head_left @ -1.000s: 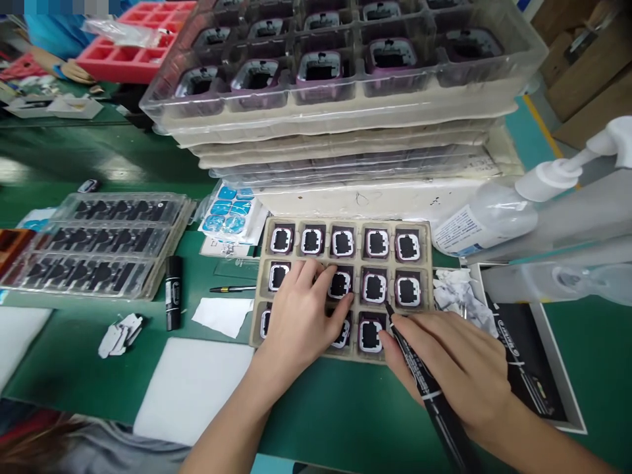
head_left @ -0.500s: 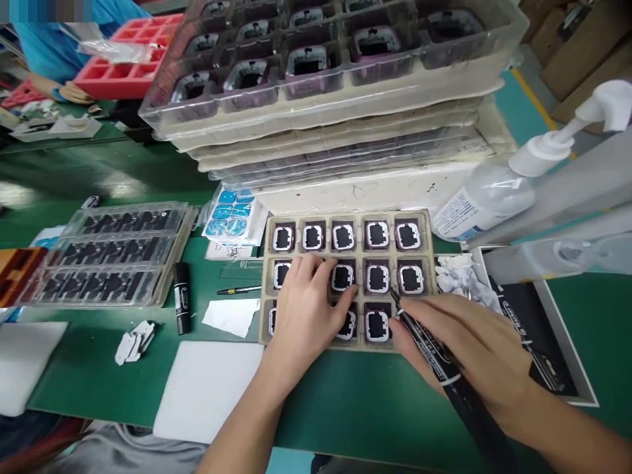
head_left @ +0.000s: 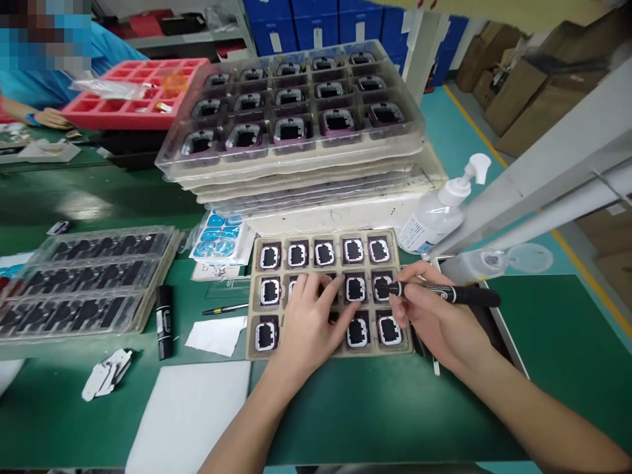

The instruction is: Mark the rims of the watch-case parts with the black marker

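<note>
A beige tray (head_left: 340,303) holds rows of square, white-rimmed dark housings, such as the housing (head_left: 355,289) in the middle row. My left hand (head_left: 315,316) rests over the tray's middle, thumb and forefinger apart, hiding several compartments. I cannot see anything held in it. Between the fingers and thumb of my right hand (head_left: 437,316) is a black marker (head_left: 459,294), lying nearly level. Its tip points left, at the rightmost housing (head_left: 382,288) of the middle row. Whether the tip touches that housing I cannot tell.
Behind the tray stands a stack of filled plastic trays (head_left: 291,155). A pump bottle (head_left: 434,217) is at the right, by a grey post. On the left lie clear trays (head_left: 93,283), another marker (head_left: 164,322), a pen (head_left: 224,309) and a white foam sheet (head_left: 190,415). A co-worker's hand (head_left: 53,118) shows far left.
The camera view has lifted and shifted. My right hand has moved up to the middle row's right end, and the marker has swung from steeply slanted to nearly level. My left hand stays on the tray.
</note>
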A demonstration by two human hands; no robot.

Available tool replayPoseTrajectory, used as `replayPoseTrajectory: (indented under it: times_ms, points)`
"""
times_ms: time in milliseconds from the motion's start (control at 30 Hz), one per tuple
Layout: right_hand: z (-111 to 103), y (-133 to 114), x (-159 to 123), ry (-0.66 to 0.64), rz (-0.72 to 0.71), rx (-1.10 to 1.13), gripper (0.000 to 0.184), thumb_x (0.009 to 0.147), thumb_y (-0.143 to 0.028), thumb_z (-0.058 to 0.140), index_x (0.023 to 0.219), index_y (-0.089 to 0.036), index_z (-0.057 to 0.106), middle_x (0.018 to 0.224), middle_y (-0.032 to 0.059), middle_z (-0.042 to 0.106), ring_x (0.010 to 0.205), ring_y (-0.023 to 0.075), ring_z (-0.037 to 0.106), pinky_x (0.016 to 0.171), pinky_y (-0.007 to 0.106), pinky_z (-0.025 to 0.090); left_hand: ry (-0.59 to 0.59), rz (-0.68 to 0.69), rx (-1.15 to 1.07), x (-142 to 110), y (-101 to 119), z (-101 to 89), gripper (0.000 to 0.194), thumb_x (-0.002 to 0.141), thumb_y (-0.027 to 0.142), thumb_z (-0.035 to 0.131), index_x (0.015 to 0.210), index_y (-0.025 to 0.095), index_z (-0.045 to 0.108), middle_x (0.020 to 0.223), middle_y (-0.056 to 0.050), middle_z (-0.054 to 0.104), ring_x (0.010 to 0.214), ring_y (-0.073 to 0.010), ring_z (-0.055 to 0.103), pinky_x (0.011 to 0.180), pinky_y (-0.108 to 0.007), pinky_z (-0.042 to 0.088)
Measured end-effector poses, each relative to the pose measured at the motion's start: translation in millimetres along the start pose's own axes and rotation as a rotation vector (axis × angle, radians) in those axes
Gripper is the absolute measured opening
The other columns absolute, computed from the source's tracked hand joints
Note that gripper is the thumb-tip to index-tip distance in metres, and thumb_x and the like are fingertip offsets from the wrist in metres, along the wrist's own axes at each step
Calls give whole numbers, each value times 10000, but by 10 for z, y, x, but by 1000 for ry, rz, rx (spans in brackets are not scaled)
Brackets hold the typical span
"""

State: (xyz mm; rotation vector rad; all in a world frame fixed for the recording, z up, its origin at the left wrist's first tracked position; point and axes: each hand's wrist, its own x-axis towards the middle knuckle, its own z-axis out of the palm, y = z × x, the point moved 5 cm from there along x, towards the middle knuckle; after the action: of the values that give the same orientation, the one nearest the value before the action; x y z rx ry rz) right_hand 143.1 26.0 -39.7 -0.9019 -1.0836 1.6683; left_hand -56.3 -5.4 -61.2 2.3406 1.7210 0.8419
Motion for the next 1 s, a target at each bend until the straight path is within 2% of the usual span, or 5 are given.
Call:
replayPoseTrajectory:
  times_ms: [233, 500, 600, 800, 1000]
  points:
    - [-45, 36, 11, 86, 98, -84, 361, 872, -502, 840, 851, -203, 639, 756, -11, 578, 658, 137, 592, 536, 233, 502, -92, -34, -4, 53, 64, 163, 467, 1037, 414, 599, 1399, 123, 637, 1127, -151, 577, 1051, -304, 535, 925, -482, 530]
    - [-6, 58, -37, 54, 14, -209, 292, 918, -454, 819, 954, -197, 686, 752, 7, 651, 666, 157, 616, 615, 281, 537, -26, -21, -81, 62, 143, 120, 337, 1027, 312, 623, 1324, 154, 615, 1177, -148, 670, 1079, -302, 554, 943, -489, 524]
    - [-19, 38, -24, 58, -11, -116, 291, 926, -453, 804, 992, -217, 648, 750, -5, 647, 673, 166, 625, 609, 295, 545, -23, -14, -150, 43, 156, 137, 312, 1027, 278, 632, 1323, 189, 597, 1151, -128, 722, 1064, -292, 582, 927, -476, 531]
    - [10, 106, 15, -61, 156, 152, 396, 893, -542, 787, 1008, -261, 532, 715, -42, 588, 572, 144, 551, 510, 263, 472, -24, 5, -200, -16, 180, 208, 350, 1049, 204, 582, 1399, 205, 584, 1008, -97, 745, 979, -263, 630, 853, -425, 532]
    - [1, 142, 11, -43, 201, 262, 373, 912, -543, 762, 1002, -254, 543, 702, -50, 549, 553, 122, 483, 485, 232, 424, -43, 24, -146, -9, 169, 218, 451, 1034, 234, 626, 1477, 184, 564, 1009, -106, 738, 997, -285, 609, 886, -442, 531]
